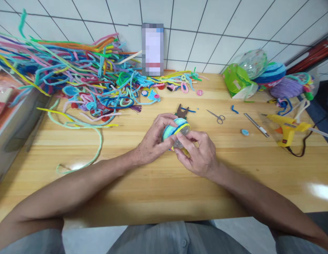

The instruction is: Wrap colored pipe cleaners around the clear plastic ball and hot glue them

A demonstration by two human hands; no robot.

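Above the middle of the wooden table I hold a rounded clear plastic ball [183,138], its left and upper part wrapped in pipe cleaners [171,129] of light blue, mint, dark blue and yellow. My left hand [157,139] is wrapped round the covered left side, thumb in front and fingers over the top. My right hand [198,151] closes on the right side, its index fingertip by the yellow strand and its thumb lower down. Fingers hide part of the ball. Just behind it lie pliers [182,112] with dark jaws, open, beside a short dark blue piece [192,110].
A big heap of coloured pipe cleaners [81,74] fills the back left. A phone [152,49] leans on the tiled wall. Rightward lie small scissors [218,117], a craft knife [256,125], a blue round lid-like disc [244,132], a yellow glue gun [288,128] and a green packet [239,80].
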